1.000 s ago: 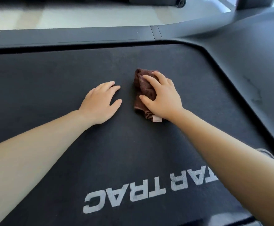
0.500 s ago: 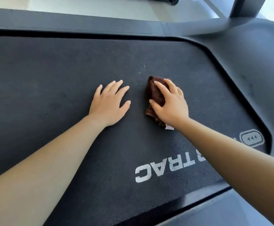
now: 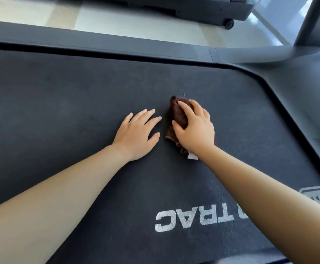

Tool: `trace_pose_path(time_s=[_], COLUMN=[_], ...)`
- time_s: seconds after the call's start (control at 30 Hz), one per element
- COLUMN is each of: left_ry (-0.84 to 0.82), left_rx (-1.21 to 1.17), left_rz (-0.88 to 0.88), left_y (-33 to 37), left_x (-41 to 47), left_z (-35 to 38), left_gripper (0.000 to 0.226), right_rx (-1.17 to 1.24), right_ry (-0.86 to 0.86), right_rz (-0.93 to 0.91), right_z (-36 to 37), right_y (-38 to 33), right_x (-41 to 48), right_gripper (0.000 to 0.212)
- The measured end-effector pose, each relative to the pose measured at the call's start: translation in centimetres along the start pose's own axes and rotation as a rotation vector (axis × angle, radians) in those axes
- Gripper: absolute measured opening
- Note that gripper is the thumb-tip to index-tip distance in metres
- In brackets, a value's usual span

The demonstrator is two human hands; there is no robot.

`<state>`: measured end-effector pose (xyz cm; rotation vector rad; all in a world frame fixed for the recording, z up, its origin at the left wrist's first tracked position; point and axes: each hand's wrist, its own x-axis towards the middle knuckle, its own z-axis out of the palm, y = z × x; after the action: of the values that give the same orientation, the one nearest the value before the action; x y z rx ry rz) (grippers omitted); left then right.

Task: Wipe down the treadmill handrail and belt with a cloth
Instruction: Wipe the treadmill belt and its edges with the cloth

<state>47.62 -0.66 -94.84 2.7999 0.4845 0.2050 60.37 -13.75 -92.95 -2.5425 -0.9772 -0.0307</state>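
On the belt: a brown cloth (image 3: pixel 178 115) is bunched up near the middle of the dark belt (image 3: pixel 69 111) and pressed against it from above
Right hand: the right hand (image 3: pixel 195 130) is laid over the cloth, fingers curled across its top, thumb hooked round its left side, so the cloth is gripped and pinned down
Left hand: the left hand (image 3: pixel 136 134) is spread flat on the belt, palm down, fingers straight, nothing held; it is placed just left of the cloth, a narrow strip of belt being left between them
Tag: a small white tag (image 3: pixel 192 156) is seen sticking out of the cloth's near end, beside the right wrist
Arms: both bare forearms (image 3: pixel 60 187) are stretched forward from the lower corners
Lettering: white letters (image 3: pixel 195 219) reading "TRAC" are printed upside down on the near belt, partly covered by the right forearm; an arrow badge (image 3: pixel 319 195) is seen at the right edge
Frame: the belt's far edge is bordered by a grey side rail (image 3: pixel 117 44), its right end by a curved grey cover (image 3: pixel 307 96)
Beyond: a pale floor (image 3: pixel 107 18), a grey post (image 3: pixel 313 21) at upper right and the base of another machine (image 3: pixel 193 6) with a small wheel (image 3: pixel 229 23) are shown
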Motion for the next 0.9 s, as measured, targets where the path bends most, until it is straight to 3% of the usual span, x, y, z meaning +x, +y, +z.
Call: trace_pose_path(time_s=[0.2,0.4,0.7,0.9], left_ry=[0.029,0.011,0.062,0.067], left_rx=[0.032,0.069,0.074,0.065], left_rz=[-0.031,-0.138,-0.14,-0.142], left_y=[-1.3,-2.7,-2.7,-2.9], left_x=[2.6,7.1,7.3,7.4], left_z=[-0.5,-0.4,0.1,0.0], left_gripper=[0.054,0.054,0.057,0.058], right_rx=[0.047,0.057,0.055,0.025], right_ry=[0.023,0.029,0.038,0.04], right_rz=[-0.095,-0.038,0.019,-0.013], right_z=[0.4,1.6,2.8,3.1], right_y=[1.6,1.7,1.9,1.7], right_x=[0.1,7.7,19.4,19.0], right_gripper=[0.051,0.051,0.052,0.054])
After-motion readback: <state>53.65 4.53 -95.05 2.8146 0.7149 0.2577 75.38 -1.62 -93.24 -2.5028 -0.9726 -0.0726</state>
